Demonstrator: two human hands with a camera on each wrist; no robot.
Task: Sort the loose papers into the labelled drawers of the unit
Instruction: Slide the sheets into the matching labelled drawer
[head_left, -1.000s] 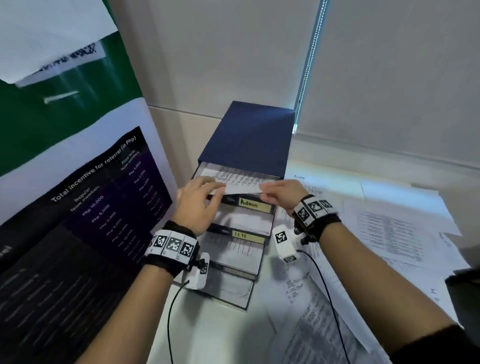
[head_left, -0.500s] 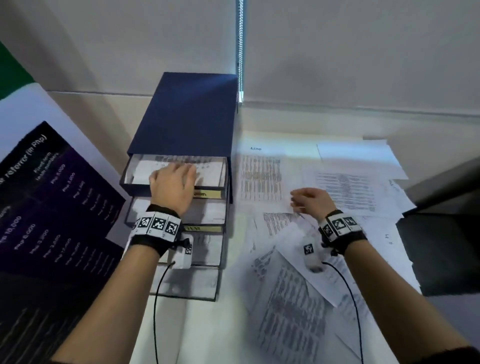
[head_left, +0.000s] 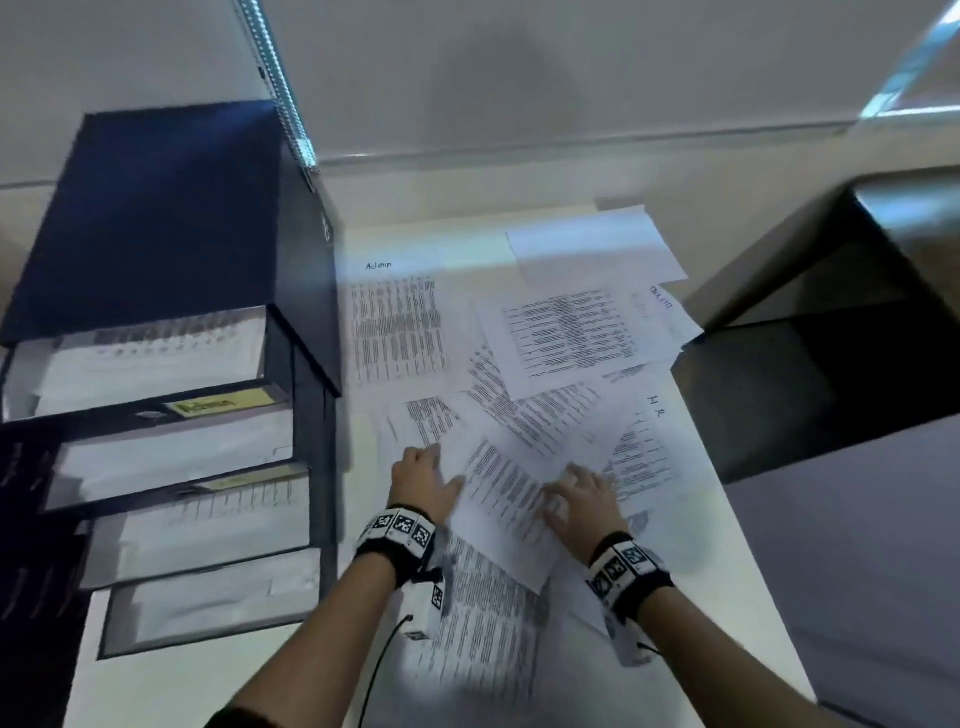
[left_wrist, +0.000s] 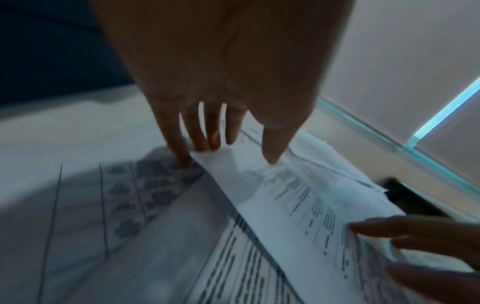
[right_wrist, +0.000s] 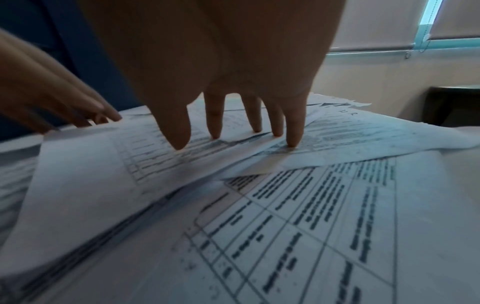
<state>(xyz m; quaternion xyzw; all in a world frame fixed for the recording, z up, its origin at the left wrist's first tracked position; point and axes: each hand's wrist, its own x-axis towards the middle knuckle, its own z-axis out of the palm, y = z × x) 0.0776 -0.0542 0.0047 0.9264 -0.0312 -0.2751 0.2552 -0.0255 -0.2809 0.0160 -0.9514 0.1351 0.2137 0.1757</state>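
Papers (head_left: 524, 374) lie scattered on the surface (head_left: 208, 686) right of the drawer unit (head_left: 176, 218), whose drawers stand pulled out. My left hand (head_left: 423, 486) and right hand (head_left: 584, 501) press one printed sheet (head_left: 501, 499) with fingers straight, grasping nothing.

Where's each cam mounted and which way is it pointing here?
Head: on the head, looking down at the loose papers and drawer unit; shows both forearms, left hand, right hand.
Left wrist: along the left hand's fingers to a sheet edge.
Right wrist: along the right hand's fingers resting on the sheet.
Shared: each wrist view catches the other hand's fingers.
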